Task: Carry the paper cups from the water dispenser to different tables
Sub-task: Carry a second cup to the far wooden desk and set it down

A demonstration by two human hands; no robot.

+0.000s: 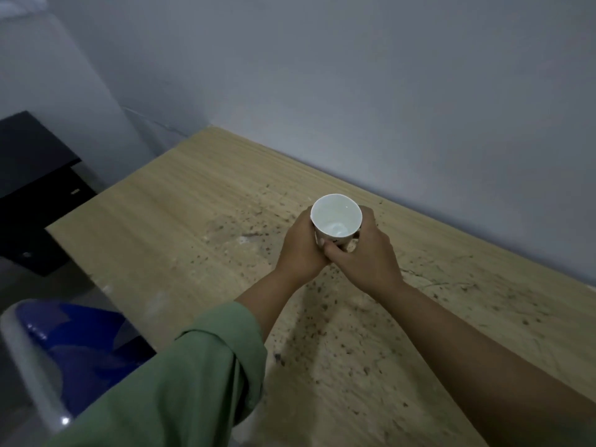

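A white paper cup (335, 217) with a dark pattern on its side stands upright over the wooden table (180, 201), its mouth facing up and a little water showing at the bottom. My left hand (300, 246) wraps its left side and my right hand (371, 253) wraps its right side. The fingers of both hands meet in front of the cup and hide its base. I cannot tell whether the cup touches the tabletop. The water dispenser is out of view.
The tabletop is speckled with dark stains and runs along a grey wall (354, 75). A black cabinet (32, 175) stands past the table's left end. A blue chair (80, 343) with a pale frame sits at the lower left.
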